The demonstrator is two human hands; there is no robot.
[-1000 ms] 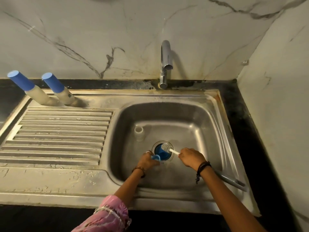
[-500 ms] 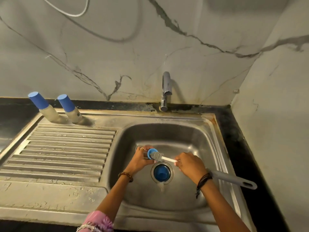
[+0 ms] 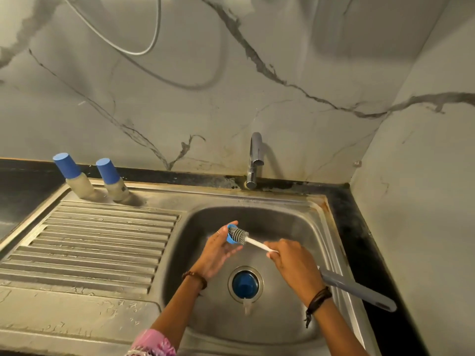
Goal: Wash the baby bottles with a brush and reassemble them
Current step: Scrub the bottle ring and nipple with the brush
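Over the steel sink basin [image 3: 303,235], my left hand [image 3: 219,250] holds a small blue bottle ring [image 3: 231,238]. My right hand [image 3: 293,265] grips a bottle brush by its shaft. The brush's grey bristle head [image 3: 239,235] is pushed into the ring, and its grey handle [image 3: 359,290] sticks out past my right wrist. A blue cap [image 3: 245,283] sits in the drain, with a clear teat [image 3: 246,305] lying just below it. Two baby bottles with blue caps [image 3: 74,179] [image 3: 113,181] stand at the back of the draining board.
The tap [image 3: 254,160] rises behind the basin and no water runs from it. The ribbed draining board [image 3: 97,242] lies to the left. Marble walls close in the back and right. A black counter [image 3: 365,242] edges the sink.
Both hands rose from the drain to mid-basin, taking the blue ring and the brush along. The brush head left the cap in the drain and now sits in the ring.
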